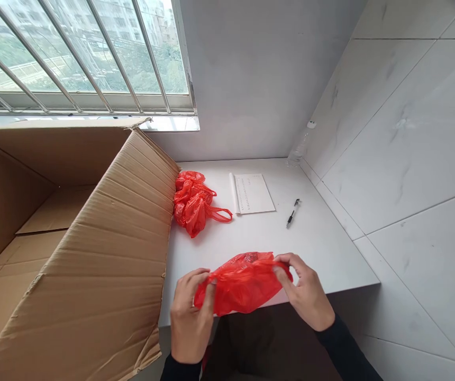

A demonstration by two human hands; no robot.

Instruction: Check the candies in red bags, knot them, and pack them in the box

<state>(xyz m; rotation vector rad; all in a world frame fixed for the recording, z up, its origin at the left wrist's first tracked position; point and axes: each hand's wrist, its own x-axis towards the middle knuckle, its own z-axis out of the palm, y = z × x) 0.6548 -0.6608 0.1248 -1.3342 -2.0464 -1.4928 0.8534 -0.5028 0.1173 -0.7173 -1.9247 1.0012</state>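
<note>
A red plastic bag (245, 286) is stretched sideways between my two hands at the table's front edge. My left hand (193, 312) pinches its left end between thumb and fingers. At the other end, my right hand (305, 291) grips the bag's upper right corner. What the bag holds, if anything, cannot be made out. Further back on the left lies a crumpled heap of red plastic bags (196, 206), one handle loop reaching right.
An open, bare-bottomed cardboard box (104, 275) stands left of the white table (330, 248). A notepad (255, 193) and a pen (293, 213) lie behind my hands. A clear bottle (299, 147) stands in the back right corner, by the tiled wall.
</note>
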